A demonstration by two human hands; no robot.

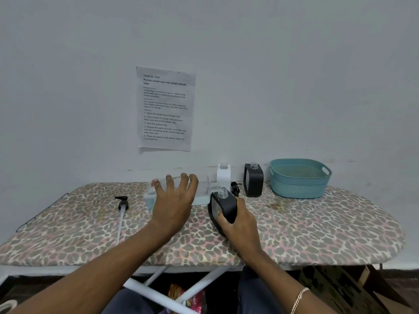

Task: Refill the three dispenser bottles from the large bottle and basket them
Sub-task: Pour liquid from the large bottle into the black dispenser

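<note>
A large clear bottle with bluish liquid lies on its side on the ironing board. My left hand hovers over it with fingers spread; contact is unclear. My right hand grips a black dispenser bottle, uncapped and tilted toward the large bottle. A second black dispenser bottle and a white one stand uncapped near the wall. A teal basket sits at the back right with nothing inside.
A black pump head with a long white tube lies on the board at the left. Another black pump lies between the bottles. A printed sheet is taped to the wall. White board legs show below.
</note>
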